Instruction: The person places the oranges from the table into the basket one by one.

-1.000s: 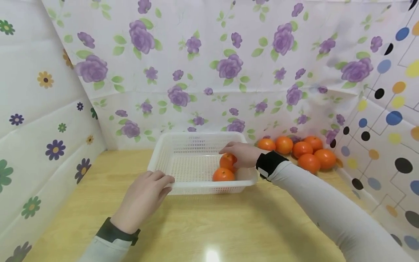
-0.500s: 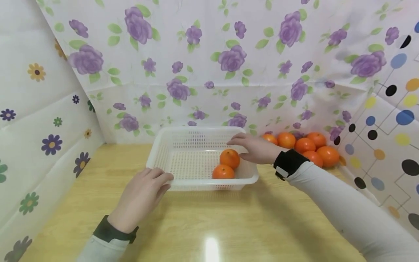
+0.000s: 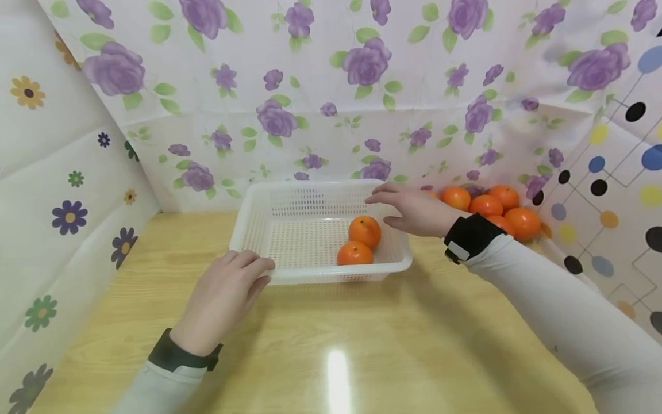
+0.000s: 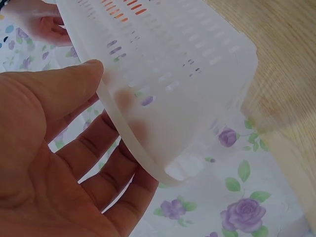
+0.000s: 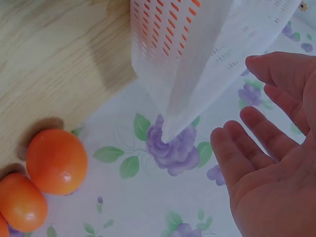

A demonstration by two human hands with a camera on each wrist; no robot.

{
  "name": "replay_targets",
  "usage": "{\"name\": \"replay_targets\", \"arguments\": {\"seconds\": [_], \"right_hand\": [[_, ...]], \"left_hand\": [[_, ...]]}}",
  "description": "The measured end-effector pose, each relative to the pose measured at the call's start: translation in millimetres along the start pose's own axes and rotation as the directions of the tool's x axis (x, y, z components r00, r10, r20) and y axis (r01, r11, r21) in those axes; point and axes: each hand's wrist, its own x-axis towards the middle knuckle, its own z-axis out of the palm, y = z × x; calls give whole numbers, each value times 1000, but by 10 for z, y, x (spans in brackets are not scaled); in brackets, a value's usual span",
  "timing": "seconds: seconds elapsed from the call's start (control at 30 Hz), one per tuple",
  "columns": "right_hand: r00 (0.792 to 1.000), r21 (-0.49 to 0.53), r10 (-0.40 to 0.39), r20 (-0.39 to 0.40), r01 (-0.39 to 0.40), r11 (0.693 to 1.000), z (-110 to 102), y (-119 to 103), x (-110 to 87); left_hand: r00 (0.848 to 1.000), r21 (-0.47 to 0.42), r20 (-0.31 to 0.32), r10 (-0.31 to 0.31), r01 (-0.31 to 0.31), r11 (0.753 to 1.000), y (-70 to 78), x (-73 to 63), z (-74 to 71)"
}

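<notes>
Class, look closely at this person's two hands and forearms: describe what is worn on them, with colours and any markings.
The left hand and right hand wear no gloves. A black left wristband meets a pale grey sleeve. The black right wristband has a small light-grey piece; the long right sleeve is whitish grey.

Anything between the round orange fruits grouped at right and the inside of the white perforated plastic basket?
Yes: the basket's raised right wall, so the fruits would likely need lifting over it. The right grip, holding nothing, is there too; nothing else visible intervenes.
</notes>
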Motion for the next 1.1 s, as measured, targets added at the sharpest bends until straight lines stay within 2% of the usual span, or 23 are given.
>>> {"name": "replay_targets", "arguments": {"seconds": [0.1, 0.3, 0.6, 0.73, 0.9, 1.1], "right_hand": [[1000, 3, 17, -19, -17, 1000, 43, -41, -25], [995, -5, 80, -60, -80, 997, 14, -69, -128], [978, -21, 181, -109, -184, 983, 2, -39, -264], [967, -36, 225, -122, -231, 972, -7, 95, -259], [937, -69, 321, -136, -332, 941, -69, 325, -245], [913, -98, 404, -63, -409, 907, 40, 736, -204]], "left_hand": [[1000, -6, 4, -4, 4, 1000, 10, -12, 1], [999, -3, -2, 32, -32, 999, 11, 68, -48], [993, 2, 4, 118, -118, 993, -21, 49, -24], [996, 17, 12, 90, -90, 996, 24, -4, -10], [998, 15, -12, 60, -60, 998, 53, -41, -12], [998, -5, -47, 43, -43, 999, 30, -26, -2]]}}
